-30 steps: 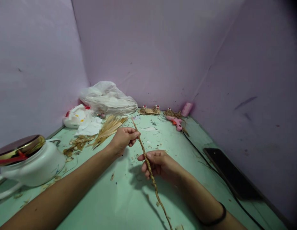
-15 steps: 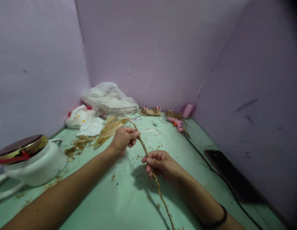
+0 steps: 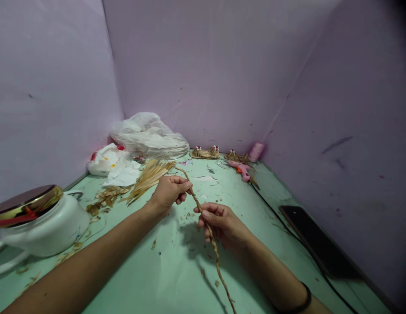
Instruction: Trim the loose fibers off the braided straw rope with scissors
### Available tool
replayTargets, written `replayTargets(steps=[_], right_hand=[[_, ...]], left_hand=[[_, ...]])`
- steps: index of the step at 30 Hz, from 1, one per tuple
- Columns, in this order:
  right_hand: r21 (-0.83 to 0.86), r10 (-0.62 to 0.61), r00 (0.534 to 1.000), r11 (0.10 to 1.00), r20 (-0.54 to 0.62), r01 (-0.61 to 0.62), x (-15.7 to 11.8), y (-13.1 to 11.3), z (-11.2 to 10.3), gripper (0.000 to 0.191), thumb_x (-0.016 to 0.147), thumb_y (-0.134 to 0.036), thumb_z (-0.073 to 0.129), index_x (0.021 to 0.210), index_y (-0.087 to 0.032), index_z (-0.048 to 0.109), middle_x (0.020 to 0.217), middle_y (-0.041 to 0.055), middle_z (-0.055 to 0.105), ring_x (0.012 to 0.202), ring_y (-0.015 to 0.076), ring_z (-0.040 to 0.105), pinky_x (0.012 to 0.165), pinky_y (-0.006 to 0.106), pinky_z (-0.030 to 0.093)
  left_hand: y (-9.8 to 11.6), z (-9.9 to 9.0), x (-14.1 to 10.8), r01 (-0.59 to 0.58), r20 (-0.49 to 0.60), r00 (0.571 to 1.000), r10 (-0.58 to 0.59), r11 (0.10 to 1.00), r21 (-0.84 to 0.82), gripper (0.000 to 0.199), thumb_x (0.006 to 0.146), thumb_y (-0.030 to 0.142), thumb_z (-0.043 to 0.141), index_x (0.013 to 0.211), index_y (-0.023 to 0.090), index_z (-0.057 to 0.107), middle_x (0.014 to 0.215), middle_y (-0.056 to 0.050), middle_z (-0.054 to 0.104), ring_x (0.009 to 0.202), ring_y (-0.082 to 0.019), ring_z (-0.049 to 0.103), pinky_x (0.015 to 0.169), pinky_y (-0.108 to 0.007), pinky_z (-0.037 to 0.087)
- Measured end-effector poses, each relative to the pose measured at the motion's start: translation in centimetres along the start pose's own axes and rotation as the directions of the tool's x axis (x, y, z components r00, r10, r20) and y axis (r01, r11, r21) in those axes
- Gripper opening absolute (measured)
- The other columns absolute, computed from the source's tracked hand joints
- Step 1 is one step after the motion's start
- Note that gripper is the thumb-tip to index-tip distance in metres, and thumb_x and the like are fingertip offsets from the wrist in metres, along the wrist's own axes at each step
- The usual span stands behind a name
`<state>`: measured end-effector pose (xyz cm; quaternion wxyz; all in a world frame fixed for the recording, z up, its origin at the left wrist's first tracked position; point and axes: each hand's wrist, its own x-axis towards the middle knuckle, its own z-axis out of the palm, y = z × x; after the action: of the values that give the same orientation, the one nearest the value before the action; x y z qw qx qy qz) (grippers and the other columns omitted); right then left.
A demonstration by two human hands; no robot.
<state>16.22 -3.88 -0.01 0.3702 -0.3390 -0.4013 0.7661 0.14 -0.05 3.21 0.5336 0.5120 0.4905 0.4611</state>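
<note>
A long twisted cord of dry fibre (image 3: 216, 255) runs from the middle of the table down to the lower edge of the view. My left hand (image 3: 173, 192) pinches it near its far end between thumb and fingers. Closer to me, my right hand (image 3: 221, 221) holds the same cord between thumb and forefinger, its other fingers curled beneath. A short stretch of cord shows between the two hands. Just beyond my left hand lies a fan of flat dry strips (image 3: 149, 178), near the cord's far tip.
On the left stand a white pot (image 3: 49, 226) and crumpled scraps (image 3: 108, 198). Plastic bags (image 3: 150, 135) lie at the back. Woven pieces (image 3: 204, 153), a pink glue gun (image 3: 240, 169), a pink spool (image 3: 256, 151), a black cable and a phone (image 3: 316, 240) are farther right.
The lower length of cord has swung slightly left. My right hand's fingers have shifted a little on it, while my left hand keeps its pinch almost in place.
</note>
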Motion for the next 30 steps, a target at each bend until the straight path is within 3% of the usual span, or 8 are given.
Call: replayTargets(steps=[2,4,8,12,18,22,26,30], right_hand=[[0.026,-0.030,0.997,0.999,-0.077,0.032,0.1,-0.1,0.0,0.028,0.061,-0.027,0.074,0.081,-0.011,0.064,0.056,-0.0011,0.060,0.038,0.0061,0.051,0.039,0.019,0.046],[0.060,-0.043,0.985,0.997,-0.166,0.054,0.2,-0.4,-0.1,0.025,0.059,-0.024,0.074,0.078,-0.010,0.064,0.054,-0.0015,0.058,0.037,0.0054,0.049,0.039,0.018,0.045],[0.103,-0.070,0.952,0.989,-0.297,0.105,0.4,-0.9,-0.7,0.021,0.059,-0.017,0.072,0.077,-0.009,0.065,0.055,0.0001,0.059,0.039,0.0058,0.051,0.039,0.016,0.044],[0.097,-0.096,0.925,0.985,-0.369,0.141,0.7,-1.1,-1.0,0.017,0.060,-0.015,0.069,0.075,-0.009,0.065,0.054,0.0003,0.058,0.039,0.0050,0.050,0.038,0.014,0.042],[0.072,-0.132,0.885,0.980,-0.447,0.183,0.7,-0.9,-0.8,0.020,0.057,-0.016,0.070,0.075,-0.010,0.066,0.056,-0.0003,0.056,0.045,0.0060,0.051,0.038,0.014,0.041],[0.049,-0.135,0.867,0.982,-0.479,0.180,0.6,-1.0,-0.8,0.022,0.055,-0.016,0.071,0.075,-0.009,0.067,0.052,-0.0017,0.052,0.045,0.0058,0.048,0.038,0.015,0.040],[0.056,-0.143,0.861,0.979,-0.488,0.195,0.6,-1.3,-0.7,0.023,0.052,-0.016,0.073,0.073,-0.011,0.066,0.052,-0.0019,0.053,0.045,0.0061,0.047,0.038,0.016,0.039],[0.080,-0.136,0.853,0.976,-0.503,0.203,0.6,-1.5,-0.6,0.023,0.051,-0.013,0.072,0.072,-0.012,0.064,0.053,-0.0019,0.053,0.044,0.0062,0.047,0.037,0.017,0.039]], left_hand=[[0.5,-0.4,0.1,0.012,0.038,0.999,-0.016,0.995,0.099,0.022,0.061,0.033,0.059,0.056,0.012,0.056,0.046,0.002,0.052,0.035,-0.005,0.039,0.034,-0.018,0.026],[1.3,-1.6,0.3,-0.037,0.068,0.998,0.014,0.933,0.358,0.019,0.062,0.030,0.057,0.055,0.013,0.058,0.045,0.001,0.052,0.038,-0.007,0.042,0.038,-0.019,0.029],[3.2,-5.4,1.2,-0.154,0.128,0.988,0.086,0.490,0.858,0.014,0.061,0.023,0.051,0.055,0.014,0.061,0.049,0.000,0.056,0.050,-0.012,0.049,0.047,-0.022,0.032],[3.1,-7.0,2.1,-0.125,0.123,0.992,0.023,0.259,0.958,0.018,0.063,0.020,0.046,0.065,0.016,0.063,0.061,-0.001,0.062,0.061,-0.015,0.055,0.052,-0.022,0.035],[-0.8,-4.1,2.0,-0.144,0.147,0.988,-0.046,0.060,0.988,0.026,0.053,0.011,0.049,0.076,0.015,0.060,0.073,-0.010,0.064,0.069,-0.025,0.058,0.054,-0.028,0.037],[-1.3,-3.4,1.5,-0.112,0.112,0.993,-0.027,-0.002,0.994,0.033,0.054,0.010,0.049,0.086,0.014,0.057,0.079,-0.015,0.063,0.076,-0.031,0.058,0.058,-0.033,0.039],[-0.2,-4.1,1.6,-0.117,0.118,0.993,-0.017,0.022,0.993,0.032,0.058,0.014,0.048,0.088,0.018,0.055,0.083,-0.011,0.063,0.077,-0.027,0.058,0.057,-0.029,0.039],[0.3,-4.7,2.1,-0.166,0.170,0.985,0.012,0.306,0.937,0.034,0.061,0.015,0.047,0.094,0.021,0.052,0.082,-0.004,0.064,0.070,-0.018,0.058,0.055,-0.024,0.038]])
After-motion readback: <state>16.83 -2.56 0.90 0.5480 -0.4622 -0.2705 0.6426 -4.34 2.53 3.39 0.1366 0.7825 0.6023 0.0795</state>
